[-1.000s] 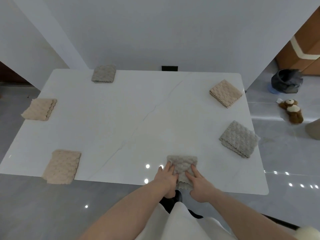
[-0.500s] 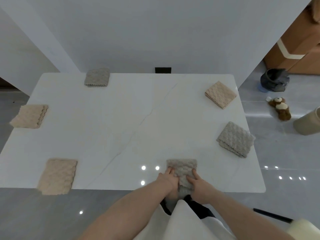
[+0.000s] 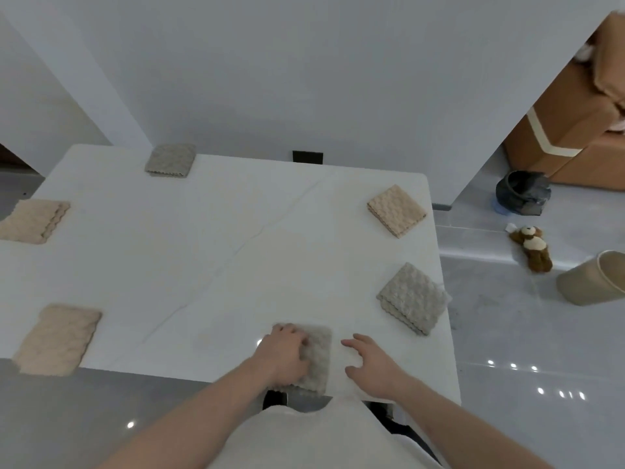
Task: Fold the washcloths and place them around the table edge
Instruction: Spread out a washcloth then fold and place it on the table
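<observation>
The left grip seems curled on the grey washcloth at the surface edge, steadying it, while beside it the right grip hovers spread, empty.

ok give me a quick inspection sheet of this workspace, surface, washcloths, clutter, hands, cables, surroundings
Surface: white marble-look table, faint diagonal vein.
Job's things: six folded washcloths along the edges: grey far-left cloth, two beige left cloths, beige right cloth, grey right cloth, grey near cloth.
Clutter: nothing seen on the table.
Hands: left hand rests on the near cloth, its grip unclear; right hand open beside it, off the cloth.
Cables: nothing seen.
Surroundings: on the floor, plush toy, dark pot, beige bin, cardboard boxes.
</observation>
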### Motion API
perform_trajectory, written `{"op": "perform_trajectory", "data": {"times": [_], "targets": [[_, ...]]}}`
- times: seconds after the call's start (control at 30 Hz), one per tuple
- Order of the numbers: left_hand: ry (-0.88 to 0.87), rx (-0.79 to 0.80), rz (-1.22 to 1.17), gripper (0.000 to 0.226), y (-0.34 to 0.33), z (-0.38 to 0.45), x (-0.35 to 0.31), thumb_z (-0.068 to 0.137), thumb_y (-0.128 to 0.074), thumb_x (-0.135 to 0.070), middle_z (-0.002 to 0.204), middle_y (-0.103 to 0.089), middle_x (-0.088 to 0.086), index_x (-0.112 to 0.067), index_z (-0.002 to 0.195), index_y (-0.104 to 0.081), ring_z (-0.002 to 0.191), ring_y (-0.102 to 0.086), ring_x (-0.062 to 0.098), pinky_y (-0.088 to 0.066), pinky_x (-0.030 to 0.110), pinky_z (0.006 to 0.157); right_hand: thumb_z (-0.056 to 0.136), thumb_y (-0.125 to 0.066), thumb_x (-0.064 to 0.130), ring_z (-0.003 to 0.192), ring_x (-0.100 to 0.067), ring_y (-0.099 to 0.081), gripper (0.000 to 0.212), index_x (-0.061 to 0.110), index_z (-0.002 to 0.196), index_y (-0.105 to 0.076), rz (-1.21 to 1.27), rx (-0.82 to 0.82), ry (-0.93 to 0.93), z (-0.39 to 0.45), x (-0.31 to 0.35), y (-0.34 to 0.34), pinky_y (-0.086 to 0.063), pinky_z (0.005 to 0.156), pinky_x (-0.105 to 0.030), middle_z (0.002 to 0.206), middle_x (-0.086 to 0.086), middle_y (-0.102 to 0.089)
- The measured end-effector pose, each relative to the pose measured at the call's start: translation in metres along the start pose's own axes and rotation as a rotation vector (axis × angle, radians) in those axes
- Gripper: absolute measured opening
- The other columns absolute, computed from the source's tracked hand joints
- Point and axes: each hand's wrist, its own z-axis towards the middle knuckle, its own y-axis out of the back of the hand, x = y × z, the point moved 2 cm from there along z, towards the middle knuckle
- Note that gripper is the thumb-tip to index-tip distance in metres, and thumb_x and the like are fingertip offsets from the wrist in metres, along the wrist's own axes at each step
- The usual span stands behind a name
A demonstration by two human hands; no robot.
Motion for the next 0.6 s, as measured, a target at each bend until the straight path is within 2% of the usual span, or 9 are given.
{"op": "perform_trajectory", "data": {"times": [0.07,0.13,0.23,0.4,0.53,0.6], "targets": [[0.021,-0.068,-0.098,0.050,-0.006,-0.001,-0.021,0.087,-0.055,-0.033,0.142,-0.046,-0.004,-0.028,0.137,-0.054,0.137,-0.038,0.022,-0.037,0.034,0.111,0.094,-0.057,0.025,0.143,-0.015,-0.033,0.059,0.032,0.149,-0.039,0.051,-0.040,-0.001,-0.010,-0.028,0.025,-0.033,0.115,-0.031,0.162,0.007,-0.018],[0.047,-0.114,-0.188,0.049,-0.014,-0.001,-0.043,0.087,-0.056,-0.032,0.139,-0.048,-0.006,-0.028,0.135,-0.056,0.133,-0.043,0.020,-0.036,0.030,0.110,0.095,-0.058,0.022,0.132,-0.014,-0.043,0.055,0.032,0.146,-0.042,0.086,-0.078,0.018,-0.018,-0.054,0.048,-0.040,0.104,-0.025,0.159,0.008,-0.023],[0.080,-0.184,-0.352,0.047,-0.022,-0.001,-0.084,0.087,-0.057,-0.028,0.140,-0.045,-0.009,-0.027,0.134,-0.057,0.134,-0.041,0.015,-0.037,0.029,0.111,0.094,-0.059,0.017,0.118,-0.011,-0.048,0.050,0.030,0.141,-0.048,0.127,-0.120,0.010,-0.025,-0.089,0.080,-0.043,0.086,-0.019,0.151,0.008,-0.033],[0.080,-0.227,-0.444,0.043,-0.027,-0.004,-0.137,0.091,-0.059,-0.028,0.145,-0.042,-0.009,-0.028,0.134,-0.056,0.139,-0.037,0.016,-0.033,0.030,0.115,0.093,-0.060,0.016,0.115,-0.014,-0.052,0.048,0.025,0.139,-0.050,0.183,-0.160,0.009,-0.028,-0.114,0.111,-0.047,0.087,-0.025,0.144,0.004,-0.040],[0.058,-0.173,-0.410,0.049,-0.025,-0.002,-0.153,0.093,-0.058,-0.031,0.162,-0.025,-0.009,-0.030,0.141,-0.051,0.150,-0.024,0.017,-0.024,0.032,0.121,0.093,-0.058,0.016,0.117,-0.012,-0.052,0.047,0.028,0.138,-0.051,0.247,-0.191,0.002,-0.028,-0.119,0.122,-0.045,0.071,-0.017,0.145,0.006,-0.038],[0.046,-0.162,-0.397,0.050,-0.020,0.004,-0.153,0.092,-0.058,-0.032,0.165,-0.021,-0.008,-0.032,0.142,-0.049,0.151,-0.023,0.017,-0.024,0.033,0.121,0.094,-0.057,0.015,0.116,-0.012,-0.052,0.046,0.030,0.138,-0.050,0.288,-0.213,-0.014,-0.030,-0.120,0.125,-0.045,0.067,-0.014,0.146,0.006,-0.037]]}}
